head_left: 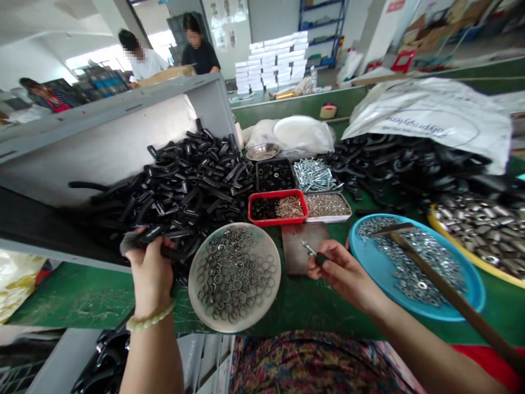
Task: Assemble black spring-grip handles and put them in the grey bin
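Note:
My left hand (151, 265) is at the front edge of a heap of black curved plastic parts (192, 180), inside a tipped grey crate (123, 126). Its fingers are closed round a black part, and a grey covering or piece shows at its left side. My right hand (338, 268) pinches a small silver bolt (308, 248) with a black piece (321, 259) on it, above a flat metal plate (297, 251). Between the hands stands a round pale dish (262, 309) of thin metal rings (235, 273).
At the right, a hammer (435, 273) lies across a blue tray (478, 298) of small metal nuts. Behind the plate are a red tray (279, 221) and a bin of screws (314, 174). A yellow tray (471, 251) holds metal sleeves. Several people work beyond the crate.

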`<state>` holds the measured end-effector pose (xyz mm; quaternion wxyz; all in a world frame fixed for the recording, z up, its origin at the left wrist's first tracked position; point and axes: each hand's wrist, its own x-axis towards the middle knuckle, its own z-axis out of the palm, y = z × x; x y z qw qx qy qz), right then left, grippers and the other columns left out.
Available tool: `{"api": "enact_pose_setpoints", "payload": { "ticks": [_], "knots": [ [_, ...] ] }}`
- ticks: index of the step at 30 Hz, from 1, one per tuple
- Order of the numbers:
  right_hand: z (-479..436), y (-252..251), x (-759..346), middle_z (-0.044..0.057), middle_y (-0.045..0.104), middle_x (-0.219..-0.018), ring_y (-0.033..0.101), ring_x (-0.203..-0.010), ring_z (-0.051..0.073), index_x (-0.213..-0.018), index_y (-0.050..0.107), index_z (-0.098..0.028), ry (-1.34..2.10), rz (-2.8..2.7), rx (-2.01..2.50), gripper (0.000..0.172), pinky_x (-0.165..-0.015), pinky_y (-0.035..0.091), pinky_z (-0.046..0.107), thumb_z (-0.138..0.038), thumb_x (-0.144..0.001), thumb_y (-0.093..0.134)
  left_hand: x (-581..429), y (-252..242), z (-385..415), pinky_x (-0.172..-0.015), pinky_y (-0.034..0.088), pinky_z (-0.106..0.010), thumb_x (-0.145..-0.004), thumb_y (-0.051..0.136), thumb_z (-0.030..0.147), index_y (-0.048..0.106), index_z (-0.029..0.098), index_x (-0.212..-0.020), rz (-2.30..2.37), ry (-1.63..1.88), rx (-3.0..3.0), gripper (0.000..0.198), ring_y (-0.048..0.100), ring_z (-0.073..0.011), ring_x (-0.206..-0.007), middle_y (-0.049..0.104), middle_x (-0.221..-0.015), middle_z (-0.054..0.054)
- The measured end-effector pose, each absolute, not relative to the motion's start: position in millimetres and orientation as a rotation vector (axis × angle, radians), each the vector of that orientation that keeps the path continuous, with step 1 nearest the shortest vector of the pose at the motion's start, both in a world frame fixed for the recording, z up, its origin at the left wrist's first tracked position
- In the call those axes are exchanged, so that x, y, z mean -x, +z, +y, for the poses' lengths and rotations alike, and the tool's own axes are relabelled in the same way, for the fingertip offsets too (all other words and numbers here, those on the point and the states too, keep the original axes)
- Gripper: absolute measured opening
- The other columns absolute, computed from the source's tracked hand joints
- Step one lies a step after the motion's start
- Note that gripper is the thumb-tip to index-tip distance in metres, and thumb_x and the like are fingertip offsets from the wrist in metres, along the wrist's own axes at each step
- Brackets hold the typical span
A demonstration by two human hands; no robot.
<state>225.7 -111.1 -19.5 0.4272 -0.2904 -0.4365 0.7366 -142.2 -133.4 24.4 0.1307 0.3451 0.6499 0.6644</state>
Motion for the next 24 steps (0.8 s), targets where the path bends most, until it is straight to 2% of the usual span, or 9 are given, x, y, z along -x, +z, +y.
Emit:
{"api": "enact_pose_setpoints", "payload": {
  "ticks": [1,3,5,8,12,16,19,22,24],
  "knots": [
    [-112.1,-15.6,-228.0,0.002,0.068,-0.089,0.066,-0.081,0.015,-0.099,0.053,-0.025,1.75,-1.292,0.747,0.015,-0.076,0.053,0.03,-0.029,-0.086,0.058,118.7,31.7,-129.3,-0.053,0.04,-0.019,-0.075,0.057,0.031,0.039,0.027,-0.118,1.574,1.846,-0.969,0.047,0.047,-0.0075,-0.057,0.051,-0.08,0.004],
    [-115.4,-6.5,-232.4,0.005,0.067,-0.095,0.064,-0.089,0.017,-0.103,0.054,-0.024,1.531,-1.705,0.799,0.014,-0.081,0.051,0.033,-0.026,-0.09,0.051,66.1,39.3,-121.7,-0.042,0.03,-0.017,-0.081,0.052,0.041,0.042,0.025,-0.118,1.192,1.379,-0.911,0.042,0.039,-0.0057,-0.046,0.053,-0.074,0.003],
    [-119.4,2.0,-237.6,0.006,0.066,-0.099,0.062,-0.091,0.017,-0.107,0.056,-0.024,1.322,-2.032,0.821,0.019,-0.081,0.049,0.031,-0.022,-0.091,0.047,17.6,38.5,-114.8,-0.037,0.02,-0.015,-0.084,0.049,0.047,0.043,0.022,-0.119,1.055,0.98,-0.861,0.044,0.03,-0.0028,-0.039,0.056,-0.071,0.002],
    [-123.9,7.4,-249.5,0.004,0.065,-0.095,0.062,-0.083,0.015,-0.11,0.054,-0.025,1.172,-2.268,0.8,0.023,-0.074,0.049,0.028,-0.018,-0.091,0.042,-25.1,31.7,-106.9,-0.035,0.014,-0.015,-0.084,0.051,0.049,0.043,0.019,-0.124,0.881,0.697,-0.825,0.05,0.024,-0.0013,-0.035,0.058,-0.065,0.001],
    [-123.8,1.0,-270.2,0.005,0.066,-0.096,0.063,-0.084,0.016,-0.114,0.053,-0.025,1.019,-2.264,0.931,0.027,-0.072,0.049,0.028,-0.016,-0.091,0.041,-35.0,25.3,-98.7,-0.034,0.014,-0.016,-0.083,0.048,0.048,0.047,0.015,-0.124,0.661,0.745,-0.779,0.053,0.023,-0.0007,-0.033,0.063,-0.07,-0.004],
    [-122.3,-3.8,-279.7,0.007,0.066,-0.1,0.063,-0.088,0.018,-0.116,0.054,-0.024,0.925,-2.264,0.977,0.029,-0.075,0.05,0.03,-0.017,-0.091,0.041,-45.6,16.4,-94.3,-0.035,0.017,-0.015,-0.077,0.055,0.034,0.049,0.019,-0.12,0.932,0.8,-0.76,0.046,0.027,0.0006,-0.034,0.066,-0.083,-0.004],
    [-123.8,-4.5,-277.3,0.007,0.066,-0.1,0.061,-0.088,0.018,-0.115,0.055,-0.023,0.969,-2.256,0.91,0.029,-0.076,0.05,0.03,-0.016,-0.091,0.04,-56.5,12.4,-97.3,-0.036,0.018,-0.015,-0.075,0.056,0.033,0.049,0.019,-0.12,0.922,0.748,-0.759,0.047,0.03,-0.0007,-0.035,0.065,-0.078,-0.002],
    [-125.6,-6.6,-274.9,0.006,0.066,-0.098,0.061,-0.087,0.017,-0.115,0.054,-0.024,1.051,-2.195,0.916,0.028,-0.075,0.05,0.029,-0.017,-0.091,0.041,-57.4,15.0,-99.7,-0.036,0.019,-0.017,-0.078,0.049,0.043,0.051,0.015,-0.12,0.686,0.802,-0.758,0.05,0.026,-0.0027,-0.034,0.062,-0.065,-0.001],
    [-126.5,-8.3,-275.0,0.005,0.065,-0.095,0.061,-0.085,0.017,-0.113,0.054,-0.024,1.128,-2.144,0.952,0.026,-0.075,0.05,0.029,-0.019,-0.091,0.041,-53.9,17.2,-98.9,-0.037,0.025,-0.018,-0.078,0.05,0.045,0.055,0.014,-0.117,0.724,0.857,-0.87,0.049,0.033,-0.0051,-0.038,0.063,-0.065,-0.002]
  ]
}}
